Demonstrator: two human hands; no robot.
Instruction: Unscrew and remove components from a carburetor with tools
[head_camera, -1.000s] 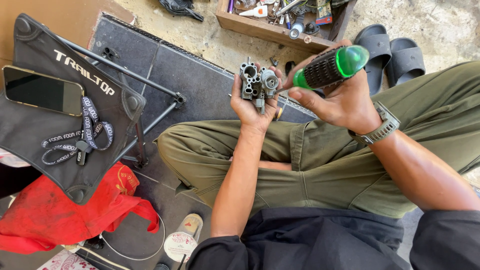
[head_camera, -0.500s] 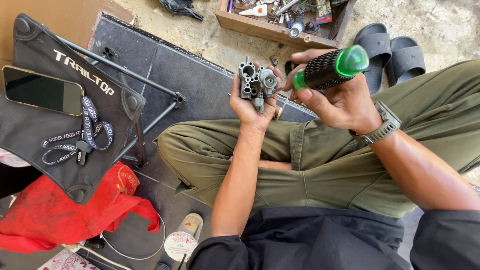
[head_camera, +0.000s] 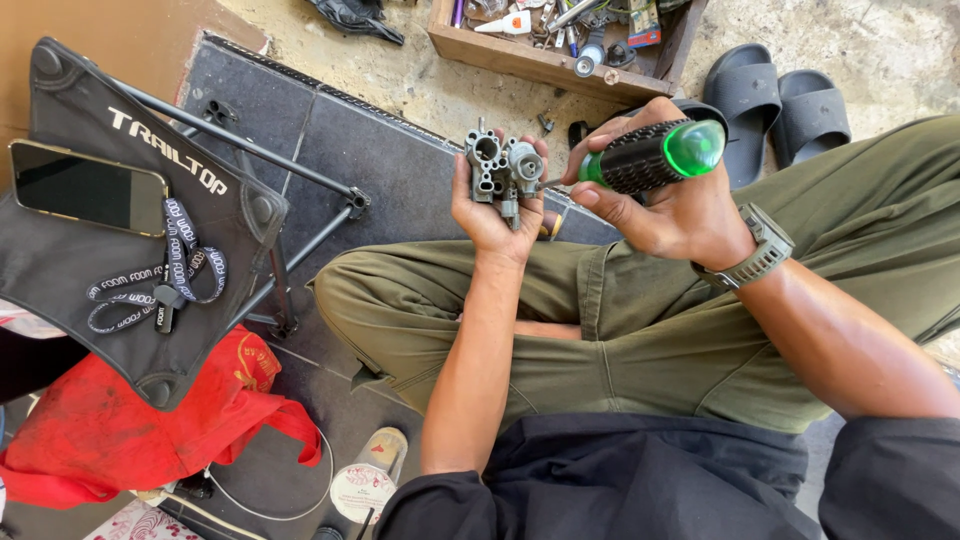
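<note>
Carburetor (head_camera: 502, 170) in left hand (head_camera: 490, 215), screwdriver (head_camera: 650, 155) touching.

The carburettor body (head_camera: 503, 170) is bare cast metal, dull grey and rough-looking. The screwdriver handle (head_camera: 650, 155) is plastic: a matt black ribbed sleeve and a glossy translucent green end. The tray (head_camera: 540, 62) at the far side is unfinished wood. The phone (head_camera: 88, 187) has a glossy glass face, lying on matt black cloth (head_camera: 120, 270). The trousers (head_camera: 640, 330) are matt olive cloth.
</note>
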